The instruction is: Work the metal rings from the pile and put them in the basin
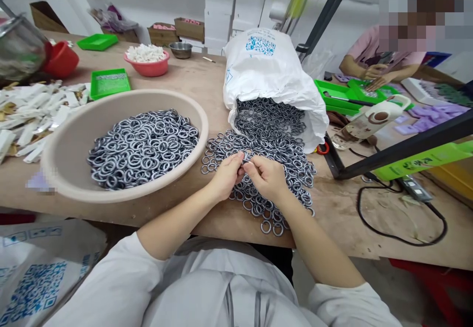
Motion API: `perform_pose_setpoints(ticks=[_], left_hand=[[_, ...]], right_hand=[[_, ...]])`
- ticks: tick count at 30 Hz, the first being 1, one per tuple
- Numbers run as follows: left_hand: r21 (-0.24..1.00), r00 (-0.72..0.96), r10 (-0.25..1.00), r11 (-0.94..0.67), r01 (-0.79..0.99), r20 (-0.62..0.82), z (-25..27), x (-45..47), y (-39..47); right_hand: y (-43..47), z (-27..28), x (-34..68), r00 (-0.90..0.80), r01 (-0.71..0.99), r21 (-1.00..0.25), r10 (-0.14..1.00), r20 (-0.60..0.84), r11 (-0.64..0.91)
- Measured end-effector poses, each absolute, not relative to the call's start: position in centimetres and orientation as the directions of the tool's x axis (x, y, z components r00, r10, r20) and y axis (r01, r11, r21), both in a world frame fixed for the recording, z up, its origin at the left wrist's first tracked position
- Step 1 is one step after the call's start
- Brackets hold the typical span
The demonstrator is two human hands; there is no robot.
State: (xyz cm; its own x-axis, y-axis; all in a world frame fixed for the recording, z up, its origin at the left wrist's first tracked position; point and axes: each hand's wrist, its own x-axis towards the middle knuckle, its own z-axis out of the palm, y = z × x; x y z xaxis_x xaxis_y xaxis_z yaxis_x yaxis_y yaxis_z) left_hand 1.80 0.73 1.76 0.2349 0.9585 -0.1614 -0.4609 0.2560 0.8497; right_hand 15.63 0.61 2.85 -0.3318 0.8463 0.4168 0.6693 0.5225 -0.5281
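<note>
Dark grey rings [266, 213] lie in a loose heap on the table, spilling from the mouth of a white sack [254, 66]. Over this heap my two hands meet. My left hand [228, 173] and my right hand [269, 175] both pinch a dark ring between thumbs and fingertips, and most of it is hidden by the fingers. To the left stands a wide beige basin [70, 174] with many similar rings [144, 149] inside.
White plastic pieces [37, 105] lie at the left, near green trays [97, 42] and a red bowl [148, 69]. A black metal frame [334, 162] stands right of the sack, beside a water bottle [369, 120] and a power strip [416, 189]. Another person [384, 46] works at the far right.
</note>
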Motion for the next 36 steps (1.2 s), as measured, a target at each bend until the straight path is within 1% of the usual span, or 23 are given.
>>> perform_pose_setpoints(ticks=[3,5,6,8,10,12,13,15,17,19,22,24,25,26,27,28,29,30,31,32,33,34,36], left_hand=[[0.851,0.247,0.957,0.256,-0.458,-0.155,1.8,1.6,0.8],[0.862,0.269,0.954,0.243,-0.445,-0.131,1.8,1.6,0.6],[0.872,0.298,0.949,0.233,-0.430,-0.106,1.8,1.6,0.4],[0.893,0.403,0.914,0.217,-0.394,-0.045,1.9,1.9,-0.2],[0.908,0.524,0.852,0.224,-0.353,-0.007,1.9,2.3,-0.7],[0.921,0.603,0.797,0.241,-0.305,-0.009,1.8,2.4,-0.9],[0.928,0.626,0.780,0.246,-0.281,-0.017,1.7,2.4,-0.9],[0.933,0.644,0.765,0.256,-0.252,-0.036,1.5,2.2,-0.7],[0.926,0.638,0.768,0.280,-0.254,-0.057,1.2,1.9,-0.3],[0.909,0.596,0.797,0.313,-0.277,-0.092,1.1,1.6,0.2],[0.866,0.472,0.860,0.375,-0.330,-0.192,1.1,1.2,0.9],[0.827,0.384,0.881,0.421,-0.372,-0.276,1.4,1.0,1.3],[0.807,0.349,0.883,0.442,-0.392,-0.314,1.5,0.8,1.5],[0.791,0.315,0.885,0.453,-0.411,-0.343,1.7,0.7,1.7],[0.782,0.280,0.889,0.454,-0.428,-0.363,1.8,0.6,1.8],[0.780,0.247,0.894,0.446,-0.439,-0.373,1.9,0.6,1.9],[0.785,0.211,0.904,0.428,-0.448,-0.372,1.9,0.6,2.0],[0.796,0.175,0.915,0.403,-0.451,-0.364,1.9,0.7,2.1],[0.811,0.139,0.926,0.376,-0.449,-0.352,1.9,0.8,2.1],[0.825,0.113,0.935,0.351,-0.442,-0.337,1.8,1.0,2.1],[0.837,0.101,0.941,0.333,-0.434,-0.322,1.6,1.2,2.0],[0.846,0.105,0.946,0.320,-0.427,-0.305,1.5,1.4,2.0],[0.854,0.159,0.950,0.310,-0.419,-0.267,1.2,1.7,1.7]], right_hand=[[0.7,2.7,15.6,-0.348,0.667,-0.522,0.842,0.413,0.532],[1.3,2.4,16.1,-0.325,0.659,-0.556,0.858,0.397,0.507],[1.8,2.2,16.6,-0.286,0.663,-0.583,0.878,0.383,0.470],[3.0,1.8,17.6,-0.158,0.692,-0.630,0.926,0.343,0.352],[4.4,1.7,18.5,-0.047,0.754,-0.617,0.956,0.291,0.225],[5.6,1.8,18.6,-0.025,0.830,-0.540,0.977,0.214,0.139],[6.2,1.9,18.3,-0.040,0.865,-0.486,0.983,0.177,0.122],[7.2,2.1,17.0,-0.114,0.916,-0.372,0.986,0.124,0.152],[8.3,2.1,15.2,-0.209,0.933,-0.278,0.974,0.093,0.227],[9.4,1.9,13.7,-0.264,0.940,-0.211,0.963,0.055,0.270],[10.5,1.8,13.0,-0.236,0.963,-0.136,0.972,-0.008,0.233],[10.7,1.9,13.7,-0.217,0.969,-0.129,0.976,-0.032,0.212],[10.6,1.9,14.4,-0.216,0.966,-0.153,0.976,-0.027,0.209],[10.5,2.1,15.2,-0.217,0.956,-0.205,0.976,-0.007,0.211],[10.2,2.2,16.1,-0.216,0.933,-0.290,0.976,0.025,0.214],[9.8,2.3,16.9,-0.210,0.886,-0.410,0.976,0.059,0.216],[9.2,2.4,17.7,-0.198,0.806,-0.554,0.977,0.081,0.209],[8.6,2.5,18.3,-0.186,0.690,-0.699,0.979,0.082,0.190],[8.0,2.5,18.7,-0.179,0.547,-0.822,0.982,0.067,0.156],[7.2,2.5,18.8,-0.177,0.400,-0.909,0.983,0.044,0.113],[6.5,2.5,18.8,-0.180,0.270,-0.960,0.983,0.023,0.072],[5.8,2.4,18.6,-0.184,0.169,-0.985,0.983,0.010,0.041],[4.7,2.1,17.8,-0.192,0.052,-0.998,0.981,0.012,0.022]])
